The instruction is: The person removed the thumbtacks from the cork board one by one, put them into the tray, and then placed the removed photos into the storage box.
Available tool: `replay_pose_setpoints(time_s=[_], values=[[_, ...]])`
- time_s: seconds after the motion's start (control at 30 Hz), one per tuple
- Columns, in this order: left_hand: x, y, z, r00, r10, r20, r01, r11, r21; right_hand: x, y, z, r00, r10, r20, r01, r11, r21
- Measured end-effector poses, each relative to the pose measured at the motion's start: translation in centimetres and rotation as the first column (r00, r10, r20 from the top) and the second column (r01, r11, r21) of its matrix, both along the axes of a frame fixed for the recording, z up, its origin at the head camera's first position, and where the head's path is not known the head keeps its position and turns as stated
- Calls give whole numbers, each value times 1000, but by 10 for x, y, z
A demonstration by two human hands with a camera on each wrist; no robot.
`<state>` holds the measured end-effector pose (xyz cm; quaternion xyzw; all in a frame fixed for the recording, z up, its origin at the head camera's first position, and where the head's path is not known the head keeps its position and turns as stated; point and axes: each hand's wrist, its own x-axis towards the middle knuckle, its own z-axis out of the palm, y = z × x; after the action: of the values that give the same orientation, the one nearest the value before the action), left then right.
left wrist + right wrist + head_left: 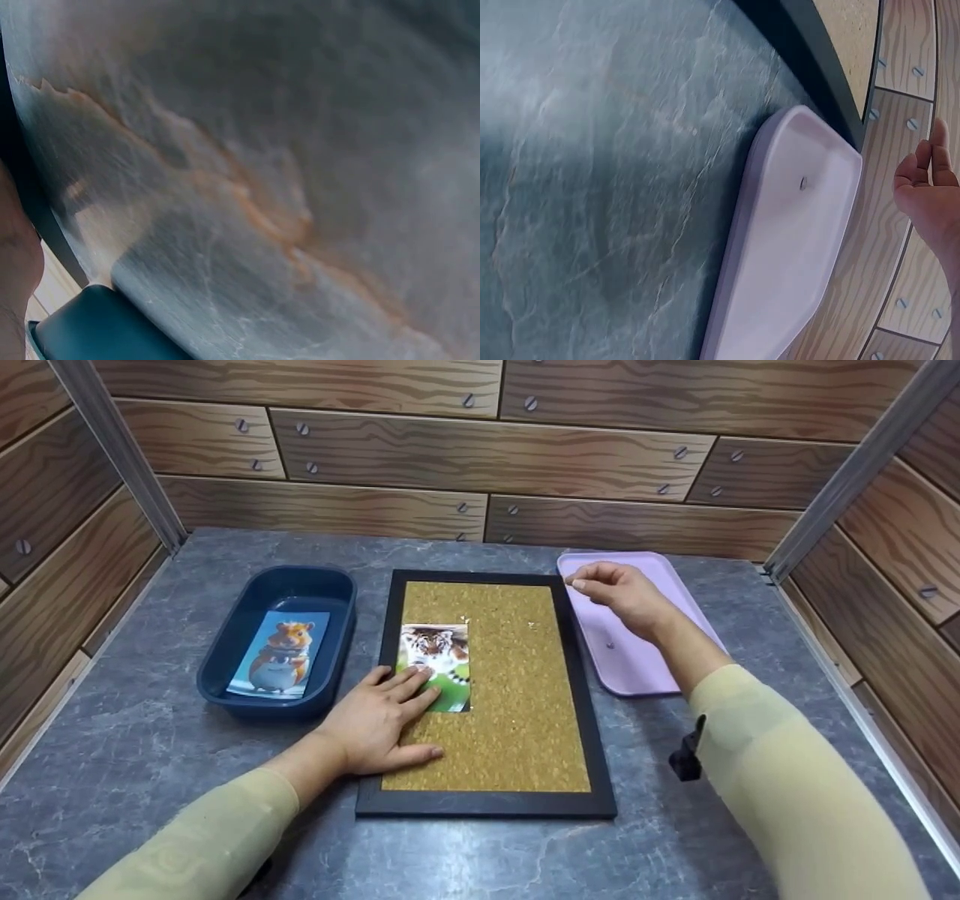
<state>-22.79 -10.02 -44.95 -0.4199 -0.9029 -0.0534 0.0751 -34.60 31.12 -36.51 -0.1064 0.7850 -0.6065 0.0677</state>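
Our one tiger picture point(442, 645) lies along the left edge of the one corkboard point(517, 697), best kept flat and square, we judge, under our left hand point(375, 720), fingers spread, gripping nothing. Our right hand point(619, 592), thumb and fingertips drawn close, hovers at the far left corner of one lilac tray point(634, 664), but we cannot tell whether it pinches anything. We count one small piece point(610, 646) on that tray and, nearer the desk's point(480, 859) left edge, one blue bin point(346, 637) holding one hamster picture point(281, 656).

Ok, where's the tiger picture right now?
In the head view, the tiger picture lies on the cork board, along its left edge, partly under the left hand.
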Motion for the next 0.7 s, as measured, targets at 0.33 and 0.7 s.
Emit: replay_pose_setpoints(time_s=[0.33, 0.7], values=[[1, 0, 2, 1000, 6, 9, -6, 1000, -11, 4, 25, -7, 1000, -27, 8, 27, 999, 39], [1, 0, 2, 1000, 8, 6, -8, 1000, -16, 7, 43, -12, 998, -49, 47, 46, 997, 63]])
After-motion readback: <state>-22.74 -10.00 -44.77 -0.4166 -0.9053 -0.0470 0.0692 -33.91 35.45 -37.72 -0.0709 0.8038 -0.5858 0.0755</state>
